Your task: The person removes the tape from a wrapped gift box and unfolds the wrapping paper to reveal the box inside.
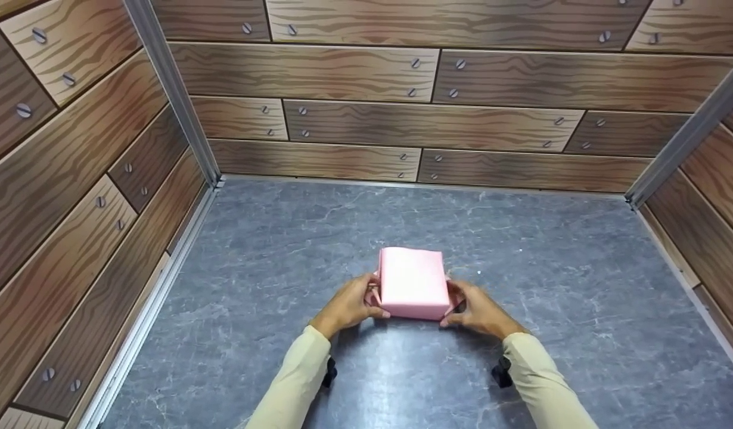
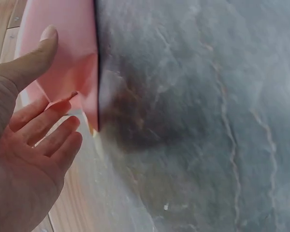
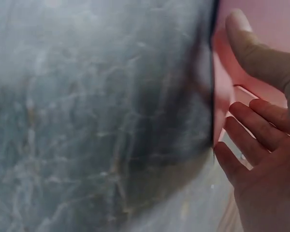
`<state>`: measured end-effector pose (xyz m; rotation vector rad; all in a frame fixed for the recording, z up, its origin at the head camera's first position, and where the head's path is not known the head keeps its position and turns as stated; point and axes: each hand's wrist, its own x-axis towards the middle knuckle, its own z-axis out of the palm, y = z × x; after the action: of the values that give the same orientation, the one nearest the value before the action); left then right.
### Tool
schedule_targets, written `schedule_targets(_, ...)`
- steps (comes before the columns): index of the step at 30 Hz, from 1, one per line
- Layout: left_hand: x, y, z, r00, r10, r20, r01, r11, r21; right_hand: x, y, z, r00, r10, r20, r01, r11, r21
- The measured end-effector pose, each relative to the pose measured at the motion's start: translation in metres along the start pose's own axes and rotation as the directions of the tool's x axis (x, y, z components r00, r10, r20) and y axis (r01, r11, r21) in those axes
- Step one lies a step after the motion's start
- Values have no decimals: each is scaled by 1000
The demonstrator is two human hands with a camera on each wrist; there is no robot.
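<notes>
A box wrapped in pink paper (image 1: 413,277) lies near the middle of the grey floor surface. Paper flaps stick out loosely at its left and right ends. My left hand (image 1: 350,302) holds the left end, the thumb along the front face and the fingers at the flap. In the left wrist view, those fingers touch the creased pink paper (image 2: 70,63). At the opposite end, my right hand (image 1: 478,305) grips the box in the same way. Its thumb lies against the pink paper (image 3: 275,29) in the right wrist view, with the fingers beside the flap. The far sides are hidden.
Wood-patterned panels (image 1: 354,122) stand at the back, left and right of the grey marbled surface (image 1: 271,238). Metal strips (image 1: 158,304) run along the edges, with metal posts (image 1: 176,89) in the corners. Dark devices (image 1: 329,372) sit at both wrists.
</notes>
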<state>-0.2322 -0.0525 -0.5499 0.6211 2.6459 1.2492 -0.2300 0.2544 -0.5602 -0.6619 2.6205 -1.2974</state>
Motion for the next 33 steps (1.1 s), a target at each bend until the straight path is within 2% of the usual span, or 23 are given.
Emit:
schedule_targets(9, 1, -7, 4, 998, 45, -37, -43, 998, 39, 5, 7, 5, 999, -30, -24, 29, 998, -57)
schedule_targets(17, 4, -9, 7, 995, 69, -68, -64, 995, 83, 6, 8, 7, 989, -54, -138, 24, 977, -211)
schedule_targets(23, 7, -9, 9, 991, 53, -120, -38, 992, 119, 11, 11, 6, 985, -53, -164, 9, 965, -261)
schedule_targets(30, 14, -8, 14, 977, 99, -186, -60, 977, 207, 15, 11, 1, 981, -40, -190, -19, 954, -298)
schedule_targets(33, 17, -7, 15, 976, 98, -196, -52, 973, 225, 16, 12, -1, 979, -35, -199, -28, 951, -307)
